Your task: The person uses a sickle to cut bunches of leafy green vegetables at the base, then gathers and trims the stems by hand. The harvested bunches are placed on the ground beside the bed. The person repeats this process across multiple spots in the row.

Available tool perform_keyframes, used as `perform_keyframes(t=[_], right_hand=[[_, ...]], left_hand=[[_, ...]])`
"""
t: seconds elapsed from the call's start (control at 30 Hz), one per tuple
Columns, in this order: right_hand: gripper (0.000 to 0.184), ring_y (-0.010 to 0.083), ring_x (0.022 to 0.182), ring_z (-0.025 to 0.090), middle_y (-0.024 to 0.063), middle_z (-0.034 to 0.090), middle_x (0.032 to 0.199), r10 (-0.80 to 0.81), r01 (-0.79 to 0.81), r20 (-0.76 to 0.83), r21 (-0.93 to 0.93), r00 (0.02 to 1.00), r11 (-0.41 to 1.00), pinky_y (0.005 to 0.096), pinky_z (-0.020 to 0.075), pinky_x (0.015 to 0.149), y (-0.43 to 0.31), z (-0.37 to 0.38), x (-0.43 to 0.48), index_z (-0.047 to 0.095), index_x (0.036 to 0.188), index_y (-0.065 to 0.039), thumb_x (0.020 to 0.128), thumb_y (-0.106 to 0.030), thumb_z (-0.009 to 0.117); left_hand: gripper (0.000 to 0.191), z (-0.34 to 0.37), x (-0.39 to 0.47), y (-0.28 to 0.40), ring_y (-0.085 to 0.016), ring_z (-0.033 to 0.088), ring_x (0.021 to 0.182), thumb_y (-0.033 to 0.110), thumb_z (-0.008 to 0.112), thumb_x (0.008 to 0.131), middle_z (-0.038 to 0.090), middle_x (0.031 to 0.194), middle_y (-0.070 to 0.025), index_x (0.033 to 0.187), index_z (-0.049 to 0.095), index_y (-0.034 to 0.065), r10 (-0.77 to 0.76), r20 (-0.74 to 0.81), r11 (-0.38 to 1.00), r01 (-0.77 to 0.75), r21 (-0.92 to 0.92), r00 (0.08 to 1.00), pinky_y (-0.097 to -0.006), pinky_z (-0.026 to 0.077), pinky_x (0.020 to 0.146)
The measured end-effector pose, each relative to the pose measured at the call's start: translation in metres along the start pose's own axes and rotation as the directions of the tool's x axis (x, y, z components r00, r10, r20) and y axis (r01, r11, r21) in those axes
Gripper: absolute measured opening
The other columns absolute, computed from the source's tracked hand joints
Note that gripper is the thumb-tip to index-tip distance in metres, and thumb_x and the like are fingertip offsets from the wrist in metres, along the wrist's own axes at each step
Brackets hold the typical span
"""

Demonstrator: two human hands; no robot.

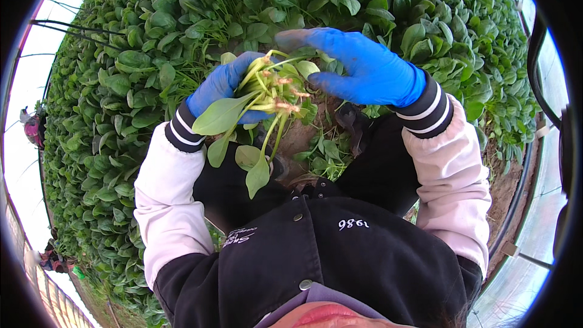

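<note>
My left hand (224,83), in a blue glove, is closed around a bunch of spinach plants (262,93). Their pinkish cut root ends point to the right, and several leaves hang down over my lap. Just right of the bunch is my right hand (364,66), also gloved in blue, its thumb and fingers spread apart and nothing visible between them. Soil darkens the fingertips of the right glove. Below my hands, a strip of brown soil (298,139) shows, with loose spinach leaves (329,152) lying on it.
Dense spinach plants (123,114) grow ahead and on both sides. A black pipe (514,205) runs along the plastic greenhouse wall (530,241) at right. Two other people are at the far left, one in pink (33,128), another lower down (49,257).
</note>
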State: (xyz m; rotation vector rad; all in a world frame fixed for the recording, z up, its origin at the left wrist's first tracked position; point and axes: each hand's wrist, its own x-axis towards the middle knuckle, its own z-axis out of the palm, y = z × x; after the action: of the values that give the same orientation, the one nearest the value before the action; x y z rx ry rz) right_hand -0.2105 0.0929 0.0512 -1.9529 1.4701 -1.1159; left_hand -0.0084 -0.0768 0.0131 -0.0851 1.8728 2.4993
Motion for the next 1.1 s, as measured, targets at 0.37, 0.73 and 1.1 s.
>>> perform_keyframes(t=[0.37,0.73,1.1], right_hand=[[0.029,0.0321,0.073,0.063,0.0153,0.065,0.086,-0.052,0.052,0.004,-0.162,0.999,0.985,0.034,0.0511,0.066,0.009,0.004,0.006,0.061,0.109,-0.001,0.089,-0.022,0.062],[0.042,0.0285,0.068,0.063,0.0173,0.063,0.081,0.167,-0.166,0.012,-0.072,0.986,0.984,0.0349,0.0499,0.062,-0.018,0.01,-0.018,0.061,0.104,-0.002,0.085,-0.039,0.064],[0.013,0.0189,0.056,0.058,0.0071,0.063,0.076,0.037,-0.051,-0.121,-0.111,0.992,0.993,0.029,0.0466,0.054,-0.008,0.006,-0.017,0.061,0.097,-0.004,0.087,-0.014,0.06]], left_hand=[[0.067,-0.003,-0.002,-0.006,-0.015,0.06,0.1,0.0,0.064,0.085,0.055,0.12,-0.0046,0.143,0.032,0.0149,-0.209,0.108,0.978,0.209,0.009,0.972,-0.0302,0.049,0.091],[0.076,-0.023,0.002,-0.016,-0.016,0.044,0.125,0.003,0.065,0.085,0.043,0.138,-0.0056,0.147,0.022,0.0137,-0.036,0.054,0.998,0.038,-0.041,0.998,-0.0284,0.041,0.101],[0.082,0.002,0.019,-0.005,-0.016,0.048,0.121,0.001,0.07,0.08,0.043,0.139,-0.0089,0.146,0.02,0.006,0.076,-0.101,0.965,-0.048,0.258,0.992,-0.0311,0.038,0.103]])
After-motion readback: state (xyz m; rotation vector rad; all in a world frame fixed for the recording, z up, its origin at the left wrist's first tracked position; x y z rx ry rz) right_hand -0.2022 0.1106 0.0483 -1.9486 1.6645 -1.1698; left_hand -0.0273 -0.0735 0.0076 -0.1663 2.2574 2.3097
